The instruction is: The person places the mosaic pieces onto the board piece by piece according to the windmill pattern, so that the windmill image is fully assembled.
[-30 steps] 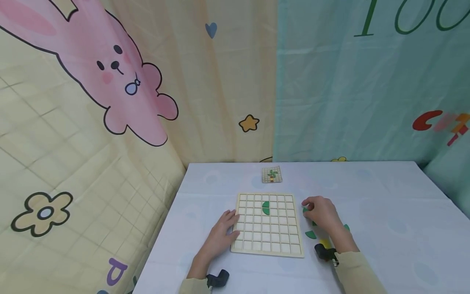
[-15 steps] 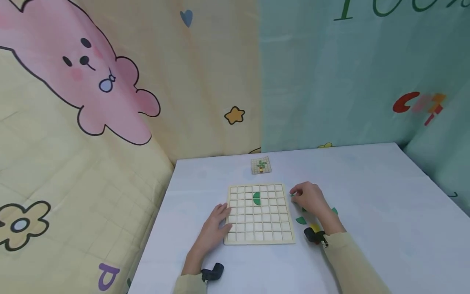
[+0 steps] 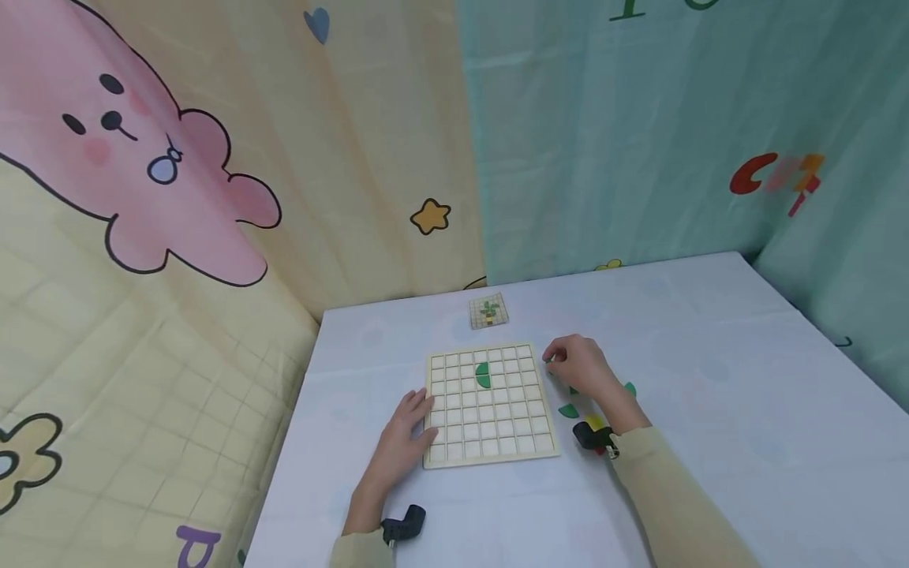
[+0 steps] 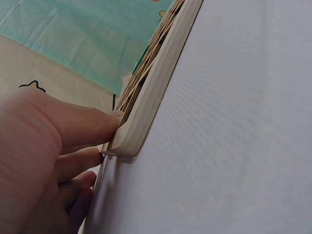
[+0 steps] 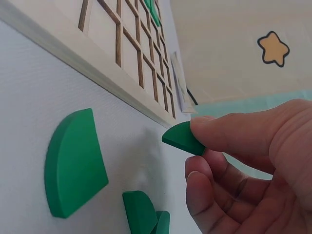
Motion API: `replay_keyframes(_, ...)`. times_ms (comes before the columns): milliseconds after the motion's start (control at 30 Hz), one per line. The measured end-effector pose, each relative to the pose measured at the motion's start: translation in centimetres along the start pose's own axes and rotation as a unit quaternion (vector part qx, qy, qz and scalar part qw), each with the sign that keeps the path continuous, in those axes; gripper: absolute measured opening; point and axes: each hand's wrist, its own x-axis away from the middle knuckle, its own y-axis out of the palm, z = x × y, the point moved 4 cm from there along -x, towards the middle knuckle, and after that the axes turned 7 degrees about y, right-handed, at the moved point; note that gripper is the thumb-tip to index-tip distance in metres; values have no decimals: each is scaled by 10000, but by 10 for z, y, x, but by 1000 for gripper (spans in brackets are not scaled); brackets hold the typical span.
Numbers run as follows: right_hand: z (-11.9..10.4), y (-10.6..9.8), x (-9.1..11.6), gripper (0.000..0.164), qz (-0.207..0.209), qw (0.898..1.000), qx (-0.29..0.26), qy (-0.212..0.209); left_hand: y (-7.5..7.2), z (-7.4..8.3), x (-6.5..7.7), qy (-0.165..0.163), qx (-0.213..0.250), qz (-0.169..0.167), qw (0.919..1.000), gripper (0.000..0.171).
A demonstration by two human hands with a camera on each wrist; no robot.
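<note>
One piece [image 5: 182, 138] held beside the board [image 3: 487, 431]
It is pinched by the right hand [image 3: 580, 366]; the board's edge is touched by the left hand [image 3: 400, 439], fingers loosely extended.

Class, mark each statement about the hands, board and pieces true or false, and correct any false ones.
1. The right hand pinches a green piece. True.
2. The left hand touches the board. True.
3. Every cell of the board is filled. False: only two green pieces lie on it.
4. The card lies on the board. False: it lies on the table, beyond the board.
</note>
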Motion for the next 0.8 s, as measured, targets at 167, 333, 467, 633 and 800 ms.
replay_keyframes(167, -8, 0, -2, 5, 0, 10000, 48, -30, -4, 2, 2, -48, 19, 11, 10000, 57)
replay_keyframes(333, -16, 1, -2, 4, 4, 9996, -9, -282, -7, 3, 5, -81, 73, 72, 9999, 57)
replay_keyframes(467, -19, 1, -1, 4, -6, 9996, -36, -267, -7, 4, 6, 22, 64, 51, 10000, 57)
replay_keyframes(633, -22, 1, 1, 5, -72, 9997, -87, -219, -8, 6, 7, 53, 59, 21, 10000, 57)
replay_keyframes(800, -24, 0, 3, 6, -106, 9998, -146, -124, -8, 12, 6, 167, 44, -72, 9998, 56)
